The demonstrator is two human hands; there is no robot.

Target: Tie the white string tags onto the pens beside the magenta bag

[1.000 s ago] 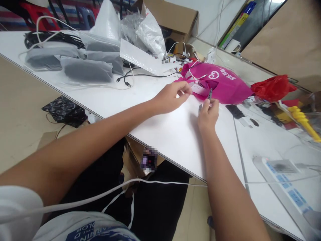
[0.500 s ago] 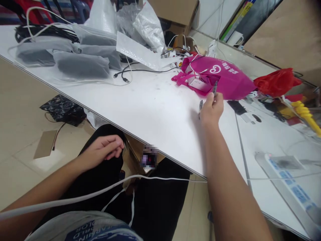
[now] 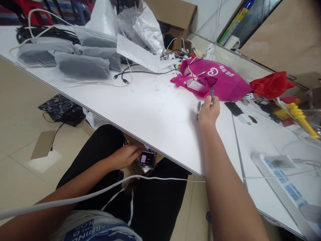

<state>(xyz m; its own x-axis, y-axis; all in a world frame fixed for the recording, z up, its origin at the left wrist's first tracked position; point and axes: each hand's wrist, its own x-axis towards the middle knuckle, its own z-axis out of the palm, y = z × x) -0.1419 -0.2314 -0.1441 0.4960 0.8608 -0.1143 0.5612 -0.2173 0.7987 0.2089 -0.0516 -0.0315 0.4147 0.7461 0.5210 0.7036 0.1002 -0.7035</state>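
Over white tabletop [image 3: 155, 107], right hand [image 3: 209, 112] holds slim gray object [image 3: 212, 91].

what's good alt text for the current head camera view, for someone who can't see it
A person's right hand holds a small grey object above a white table, in front of a pink bag. The left hand is at a phone by the table's near edge. Grey packets lie at the picture's left.

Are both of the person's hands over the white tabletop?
No, only the right hand is over the tabletop; the left hand is past its near edge, by the phone.
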